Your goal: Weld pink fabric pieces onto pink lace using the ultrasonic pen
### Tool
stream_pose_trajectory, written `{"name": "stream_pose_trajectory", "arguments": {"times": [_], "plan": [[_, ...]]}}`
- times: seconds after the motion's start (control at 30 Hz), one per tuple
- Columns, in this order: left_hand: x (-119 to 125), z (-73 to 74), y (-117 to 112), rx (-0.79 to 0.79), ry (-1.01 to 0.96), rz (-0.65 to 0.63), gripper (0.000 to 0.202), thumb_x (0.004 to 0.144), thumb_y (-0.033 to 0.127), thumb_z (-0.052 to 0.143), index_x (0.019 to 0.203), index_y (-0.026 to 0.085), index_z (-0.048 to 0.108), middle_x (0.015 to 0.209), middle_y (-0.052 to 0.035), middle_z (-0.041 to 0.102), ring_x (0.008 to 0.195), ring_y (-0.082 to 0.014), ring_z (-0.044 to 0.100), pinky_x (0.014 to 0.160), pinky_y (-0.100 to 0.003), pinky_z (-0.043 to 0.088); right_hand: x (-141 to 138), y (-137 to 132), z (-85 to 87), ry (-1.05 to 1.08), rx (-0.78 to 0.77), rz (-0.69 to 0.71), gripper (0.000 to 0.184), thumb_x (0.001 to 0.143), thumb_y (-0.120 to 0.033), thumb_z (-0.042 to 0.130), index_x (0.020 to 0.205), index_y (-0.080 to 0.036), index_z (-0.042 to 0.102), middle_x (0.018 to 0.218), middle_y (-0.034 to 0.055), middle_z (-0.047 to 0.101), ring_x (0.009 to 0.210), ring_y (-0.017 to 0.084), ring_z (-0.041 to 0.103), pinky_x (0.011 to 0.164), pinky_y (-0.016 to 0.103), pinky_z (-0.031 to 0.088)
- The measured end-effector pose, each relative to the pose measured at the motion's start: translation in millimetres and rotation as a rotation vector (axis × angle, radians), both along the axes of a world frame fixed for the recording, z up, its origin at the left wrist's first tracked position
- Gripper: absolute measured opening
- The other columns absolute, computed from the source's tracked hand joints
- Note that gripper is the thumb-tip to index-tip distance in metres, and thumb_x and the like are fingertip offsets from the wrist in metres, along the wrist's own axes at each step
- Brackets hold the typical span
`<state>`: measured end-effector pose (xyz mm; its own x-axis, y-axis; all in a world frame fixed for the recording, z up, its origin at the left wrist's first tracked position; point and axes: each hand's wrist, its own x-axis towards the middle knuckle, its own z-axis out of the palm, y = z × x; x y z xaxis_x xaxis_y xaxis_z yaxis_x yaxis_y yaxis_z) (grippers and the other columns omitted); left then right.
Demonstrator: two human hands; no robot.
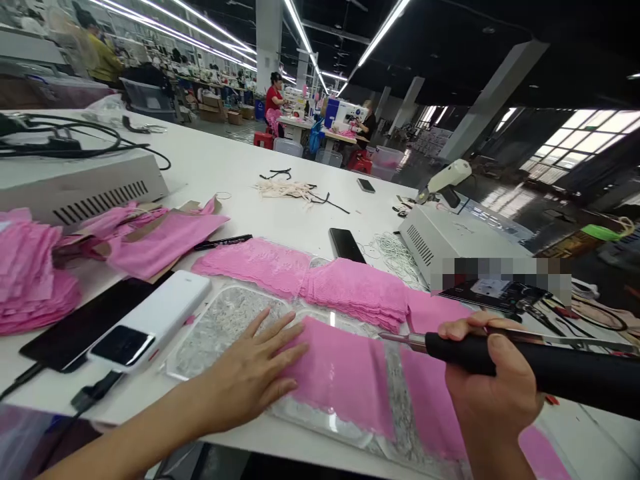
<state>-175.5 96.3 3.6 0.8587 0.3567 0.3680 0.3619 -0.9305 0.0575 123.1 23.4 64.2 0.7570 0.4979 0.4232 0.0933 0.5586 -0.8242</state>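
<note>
- White worktable (225, 173), grey marbled panels (220, 327) along its near side.
- Left hand (270, 360): fingers spread, touching the left part of a pink fabric piece (345, 373) lying flat on the panels.
- Right hand (493, 373): wrapped around a black-handled tool (475, 352), metal tip near the piece's far right corner.
- Pink lace stack (355, 288) just beyond; white power bank (173, 303) to the left.

One head-worn view, shot from over the near side of the white table (215, 167), faced forward and down. Left hand (255, 370) and right hand (493, 383) are framed close up, lower half; far tabletop is seen sloping down rightward, ceiling lights (384, 32) and windows (580, 148) are caught well beyond.
</note>
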Motion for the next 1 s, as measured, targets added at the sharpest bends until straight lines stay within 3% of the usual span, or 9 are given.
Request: {"name": "stream_pose_trajectory", "arguments": {"times": [0.17, 0.37, 0.73, 1.0], "plan": [[-18.4, 0.5, -12.5, -0.083, -0.017, 0.001, 0.040, 0.102, 0.037, 0.049, 0.136, 0.018, 0.056, 0.146, -0.0070, 0.053, 0.144, -0.0296, 0.039, 0.124, -0.051, 0.017, -33.8, 21.7, 7.4, 0.029, -0.021, 0.159, 0.019, 0.064, -0.027, 0.068, 0.077, -0.020, 0.058, 0.079, -0.0030, 0.053, 0.057, 0.011, 0.054, 0.057, 0.032, 0.053], [-29.0, -8.5, -18.4, -0.106, -0.127, 0.015, 0.037, 0.103, 0.038, 0.049, 0.133, 0.018, 0.058, 0.143, -0.0080, 0.057, 0.143, -0.0288, 0.040, 0.124, -0.050, 0.016, -72.2, 49.5, -0.1, -0.015, -0.050, 0.356, 0.022, 0.069, -0.029, 0.072, 0.083, -0.022, 0.058, 0.083, -0.0030, 0.054, 0.059, 0.011, 0.058, 0.063, 0.034, 0.055], [-29.8, -14.7, -21.5, -0.070, -0.248, 0.021, 0.037, 0.102, 0.040, 0.048, 0.126, 0.014, 0.061, 0.131, -0.0100, 0.066, 0.138, -0.0304, 0.047, 0.122, -0.050, 0.021, -84.4, 62.6, -13.4, -0.099, -0.072, 0.366, 0.017, 0.073, -0.029, 0.069, 0.083, -0.021, 0.058, 0.083, -0.0023, 0.054, 0.061, 0.011, 0.059, 0.061, 0.033, 0.055], [-29.6, -15.7, -23.4, -0.089, -0.266, 0.032, 0.037, 0.100, 0.038, 0.052, 0.126, 0.013, 0.061, 0.128, -0.0139, 0.067, 0.137, -0.0301, 0.048, 0.121, -0.052, 0.025, -82.6, 62.3, -10.4, -0.110, -0.056, 0.364, 0.014, 0.071, -0.026, 0.068, 0.080, -0.020, 0.059, 0.080, -0.0026, 0.055, 0.058, 0.012, 0.059, 0.061, 0.034, 0.055]]}}
